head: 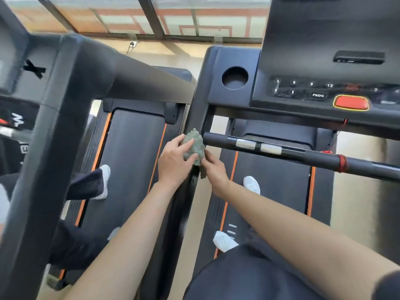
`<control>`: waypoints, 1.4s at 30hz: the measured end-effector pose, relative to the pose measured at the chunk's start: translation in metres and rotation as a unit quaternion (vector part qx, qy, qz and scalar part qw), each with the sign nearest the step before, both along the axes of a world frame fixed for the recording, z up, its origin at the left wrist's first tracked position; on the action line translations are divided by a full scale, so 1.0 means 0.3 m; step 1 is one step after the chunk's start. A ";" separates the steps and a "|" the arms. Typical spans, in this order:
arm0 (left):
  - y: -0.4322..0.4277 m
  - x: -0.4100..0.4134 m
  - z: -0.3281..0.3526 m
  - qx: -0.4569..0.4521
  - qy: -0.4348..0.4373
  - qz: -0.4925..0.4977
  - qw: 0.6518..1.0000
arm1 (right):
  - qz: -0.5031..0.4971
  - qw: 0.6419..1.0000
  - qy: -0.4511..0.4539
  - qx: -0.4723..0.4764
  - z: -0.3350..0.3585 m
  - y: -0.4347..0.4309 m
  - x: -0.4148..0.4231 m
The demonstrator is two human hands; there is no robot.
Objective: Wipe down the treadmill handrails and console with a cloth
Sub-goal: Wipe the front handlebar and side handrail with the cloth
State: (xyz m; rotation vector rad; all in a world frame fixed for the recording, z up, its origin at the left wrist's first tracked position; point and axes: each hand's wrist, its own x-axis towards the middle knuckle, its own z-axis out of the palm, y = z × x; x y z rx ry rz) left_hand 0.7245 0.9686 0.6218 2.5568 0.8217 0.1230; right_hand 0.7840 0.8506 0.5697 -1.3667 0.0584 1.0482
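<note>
A crumpled grey-green cloth [194, 147] rests against the left handrail [195, 118] of the black treadmill I stand on. My left hand [173, 162] grips the cloth from the left, thumb and fingers wrapped over it. My right hand [214, 169] pinches the cloth's lower right edge. The console [324, 68] rises at the upper right, with number buttons, a PROG key and a red stop button [351, 102]. A black front crossbar [303, 152] with two silver pulse sensors runs rightward from the cloth.
A round cup holder [234, 77] sits left of the console. A second treadmill stands to the left, its thick handrail [71, 100] crossing the view; another person's dark trousers and white shoe [105, 180] are on its belt. My white shoes [251, 185] are on the belt below.
</note>
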 end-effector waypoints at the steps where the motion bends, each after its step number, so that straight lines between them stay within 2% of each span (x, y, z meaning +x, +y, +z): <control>1: -0.004 0.008 -0.002 0.016 0.004 -0.009 1.000 | -0.006 1.000 0.001 -0.001 0.001 0.005 0.017; 6: -0.016 0.023 -0.015 0.070 0.012 -0.024 0.997 | 0.001 1.000 -0.004 0.002 -0.013 0.019 0.063; 10: -0.033 -0.013 -0.026 0.080 0.000 -0.010 0.997 | 0.005 0.999 0.040 0.019 -0.030 0.000 0.033; 26: -0.154 -0.439 -0.061 -0.002 -0.059 0.077 0.995 | 0.068 0.980 0.181 0.043 -0.057 -0.150 -0.248; 35: -0.265 -0.744 -0.078 -0.040 -0.093 0.130 0.986 | 0.056 0.978 0.202 -0.017 -0.084 -0.208 -0.473; 42: -0.313 -0.923 -0.082 -0.077 -0.113 0.157 0.978 | 0.139 0.961 0.237 -0.013 -0.063 -0.255 -0.601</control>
